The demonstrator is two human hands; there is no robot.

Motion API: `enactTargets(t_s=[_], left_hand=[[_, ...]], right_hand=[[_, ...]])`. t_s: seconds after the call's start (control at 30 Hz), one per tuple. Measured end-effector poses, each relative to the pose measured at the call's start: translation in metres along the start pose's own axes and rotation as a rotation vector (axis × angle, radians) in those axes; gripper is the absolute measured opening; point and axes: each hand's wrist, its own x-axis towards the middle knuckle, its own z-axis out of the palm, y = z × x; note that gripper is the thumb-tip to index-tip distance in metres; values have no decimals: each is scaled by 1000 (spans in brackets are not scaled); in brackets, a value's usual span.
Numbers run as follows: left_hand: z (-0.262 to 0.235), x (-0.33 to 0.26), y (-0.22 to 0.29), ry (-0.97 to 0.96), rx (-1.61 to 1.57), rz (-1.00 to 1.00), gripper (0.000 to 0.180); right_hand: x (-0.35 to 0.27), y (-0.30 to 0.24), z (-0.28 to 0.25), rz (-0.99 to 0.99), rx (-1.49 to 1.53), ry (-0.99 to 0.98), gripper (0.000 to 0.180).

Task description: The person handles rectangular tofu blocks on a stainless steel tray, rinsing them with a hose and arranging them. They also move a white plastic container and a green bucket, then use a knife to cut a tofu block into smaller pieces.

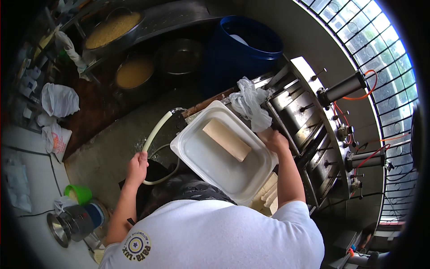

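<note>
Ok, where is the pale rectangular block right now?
In the head view, the pale block lies inside the white tub, just right of the picture's centre and left of the right hand.

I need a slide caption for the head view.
Left hand gripping a hose, right hand beside a tub containing one block.
</note>
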Motion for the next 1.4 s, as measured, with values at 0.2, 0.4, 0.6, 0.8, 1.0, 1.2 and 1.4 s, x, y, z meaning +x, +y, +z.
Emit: enactTargets(t_s=[0.2,0.4,0.6,0.8,1.0,1.2,1.4], left_hand=[[-18,-6,-17,65,23,14,54],[-84,5,-15,247,112,36,54],[-153,38,-11,371,68,151,54],[-167,70,6,317,106,195,54],[-199,111,-67,219,79,83,51],[-225,168,-104,29,-93,-127,52],[-221,232,-61,-158,-78,-60,52]], right_hand=[[-76,-11,-66,-108,-122,404,58],[-148,-57,-110,-405,39,344,74],[-164,-173,-31,-569,75,-44,59],[-137,-220,14,-482,112,418,56],[-219,-185,28,-2,316,297,52],[-225,-201,45,-174,68,339,74],[-149,-249,48,-36,-33,2,85]])
